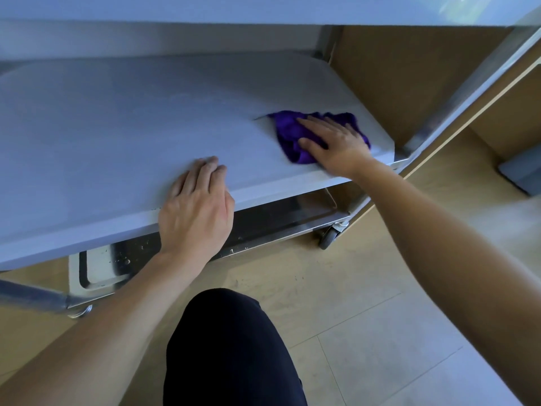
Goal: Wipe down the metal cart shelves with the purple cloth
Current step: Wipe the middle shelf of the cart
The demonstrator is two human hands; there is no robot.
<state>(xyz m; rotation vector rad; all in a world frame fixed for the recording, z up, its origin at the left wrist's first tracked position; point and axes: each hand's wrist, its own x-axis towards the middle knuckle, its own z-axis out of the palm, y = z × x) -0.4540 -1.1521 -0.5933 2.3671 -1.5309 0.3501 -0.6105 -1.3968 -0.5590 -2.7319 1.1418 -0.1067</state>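
Right hand (336, 145) presses flat, fingers spread, on the soft, bunching purple cloth (292, 136); left hand (196, 209) braces open on the middle shelf (117, 127).

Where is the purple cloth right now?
The purple cloth lies on the cart's middle shelf, near its right end, pressed flat under the right hand. The left hand rests on the shelf's front edge.

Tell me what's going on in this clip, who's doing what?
A person is wiping a metal cart. The right hand presses a purple cloth flat on the middle shelf, near its right end. The left hand rests on the shelf's front edge. The bottom shelf below looks speckled.
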